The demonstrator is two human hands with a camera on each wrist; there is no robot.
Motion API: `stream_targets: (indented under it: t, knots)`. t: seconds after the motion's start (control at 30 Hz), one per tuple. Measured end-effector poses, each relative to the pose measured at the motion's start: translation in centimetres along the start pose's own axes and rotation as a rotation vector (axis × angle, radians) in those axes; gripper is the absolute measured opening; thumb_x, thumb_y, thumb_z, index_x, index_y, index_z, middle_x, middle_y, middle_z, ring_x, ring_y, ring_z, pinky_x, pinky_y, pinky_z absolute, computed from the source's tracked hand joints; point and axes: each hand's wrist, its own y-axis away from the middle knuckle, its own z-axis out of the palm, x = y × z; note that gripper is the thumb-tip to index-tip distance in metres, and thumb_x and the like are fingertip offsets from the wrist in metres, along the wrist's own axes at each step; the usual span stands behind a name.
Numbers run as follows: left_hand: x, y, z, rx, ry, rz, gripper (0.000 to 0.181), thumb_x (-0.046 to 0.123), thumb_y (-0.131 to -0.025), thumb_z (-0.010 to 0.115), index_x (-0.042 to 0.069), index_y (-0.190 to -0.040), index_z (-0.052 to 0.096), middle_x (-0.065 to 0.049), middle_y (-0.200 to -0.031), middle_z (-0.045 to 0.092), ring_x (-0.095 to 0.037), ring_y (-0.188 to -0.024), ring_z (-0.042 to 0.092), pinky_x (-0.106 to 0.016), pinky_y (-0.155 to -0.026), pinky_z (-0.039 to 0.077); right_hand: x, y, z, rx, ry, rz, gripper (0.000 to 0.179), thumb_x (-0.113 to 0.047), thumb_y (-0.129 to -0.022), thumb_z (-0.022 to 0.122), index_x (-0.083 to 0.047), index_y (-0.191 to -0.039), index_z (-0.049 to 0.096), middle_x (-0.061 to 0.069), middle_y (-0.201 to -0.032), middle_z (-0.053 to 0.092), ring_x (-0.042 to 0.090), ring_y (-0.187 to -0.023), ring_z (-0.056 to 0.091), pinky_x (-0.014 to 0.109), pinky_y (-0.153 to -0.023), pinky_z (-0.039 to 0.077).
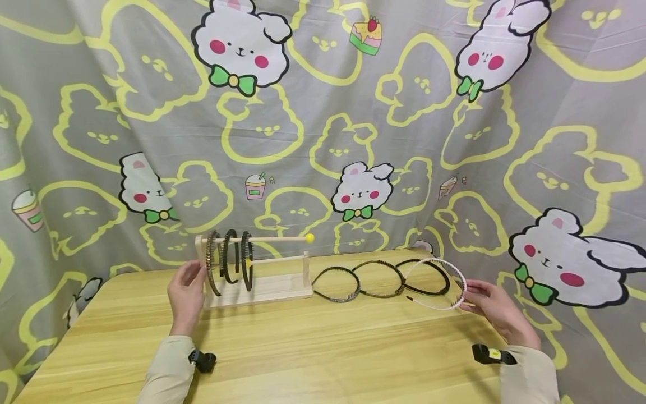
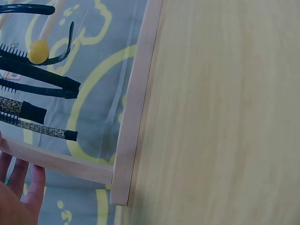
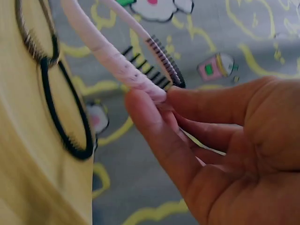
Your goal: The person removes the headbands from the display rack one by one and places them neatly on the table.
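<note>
1. Hanging behind everything, a grey rabbit-print curtain spans from nine through twelve to three o'clock.
2. Spreading below it is the wood-grain tabletop.
3. Standing toward ten o'clock on the tabletop is a wooden headband rack, its middle between two and three o'clock of the left hand.
4. Gripping the rack's end upright, the left hand sits at the rack's far left.
5. Pinching a pale toothed headband by its edge between thumb and fingers is the right hand; in the head view, the loop lies toward that hand's ten o'clock.
6. Lying on the tabletop between rack and right hand are three headbands: a black one at the right hand's ten o'clock, then a dark middle one and a greyish one nearer nine.
7. Hanging on the rack's upper rod are three dark toothed headbands.
8. Capping that rod, toward three o'clock, is a yellow ball.
</note>
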Motion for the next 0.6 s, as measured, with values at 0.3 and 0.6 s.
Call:
stream_targets:
  t: [0.3, 0.6]
  knots:
    - [-0.1, -0.1, 0.0, 0.003, -0.009, 0.009, 0.029, 0.023, -0.092, 0.069, 0.009, -0.117, 0.065, 0.015, -0.105, 0.066, 0.002, -0.101, 0.058, -0.005, -0.08, 0.047, 2.8, 0.2, -1.4, -0.033, -0.004, 0.121, 0.052, 0.003, -0.099, 0.048, 0.024, -0.138, 0.02, 0.011, -0.105, 0.059, 0.014, -0.086, 0.068, 0.032, -0.083, 0.059]
    - [-0.1, -0.1, 0.0, 0.001, -0.015, 0.032, 0.03, 0.02, -0.093, 0.068, 0.004, -0.119, 0.064, 0.021, -0.101, 0.064, 0.005, -0.099, 0.057, -0.005, -0.08, 0.047, 4.3, 0.3, -1.6, -0.003, 0.025, 0.216, 0.049, 0.0, -0.101, 0.045, 0.023, -0.138, 0.023, 0.018, -0.102, 0.064, 0.017, -0.083, 0.07, 0.033, -0.08, 0.06]
